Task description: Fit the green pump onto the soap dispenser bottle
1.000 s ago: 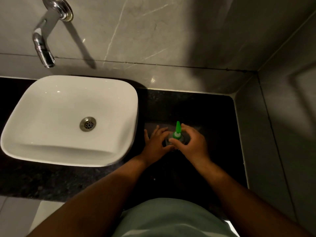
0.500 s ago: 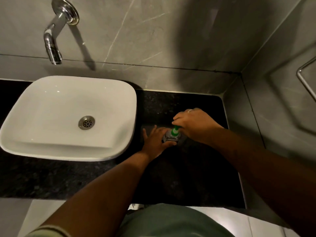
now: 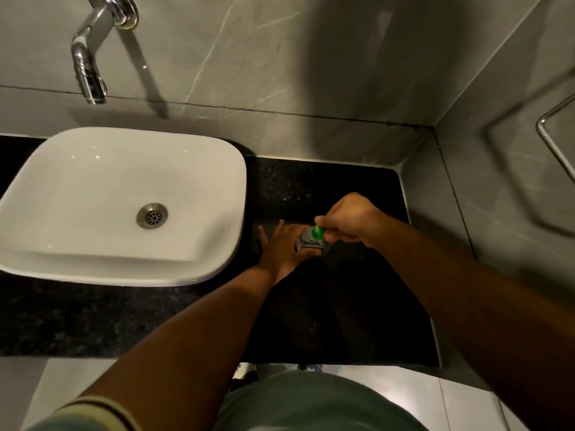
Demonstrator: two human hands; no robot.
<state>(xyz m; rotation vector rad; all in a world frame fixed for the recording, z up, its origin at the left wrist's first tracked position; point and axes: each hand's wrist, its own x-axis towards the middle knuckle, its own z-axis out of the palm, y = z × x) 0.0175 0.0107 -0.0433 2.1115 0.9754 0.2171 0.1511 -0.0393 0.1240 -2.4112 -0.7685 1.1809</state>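
The soap dispenser bottle stands on the black granite counter, just right of the basin. Only its silvery shoulder shows. My left hand wraps around its body from the left, fingers spread on the far side. The green pump sits on the bottle's neck, and only its collar is visible. My right hand covers the pump from above and the right, fingers closed on it. The pump's spout is hidden under that hand.
A white countertop basin with a metal drain fills the left side. A chrome wall tap hangs above it. Grey tiled walls close the back and the right, where a metal rail is mounted.
My right hand has come off the bottle's side, gone over the top of the green pump and closed on it, hiding the spout. My left hand stays on the bottle.
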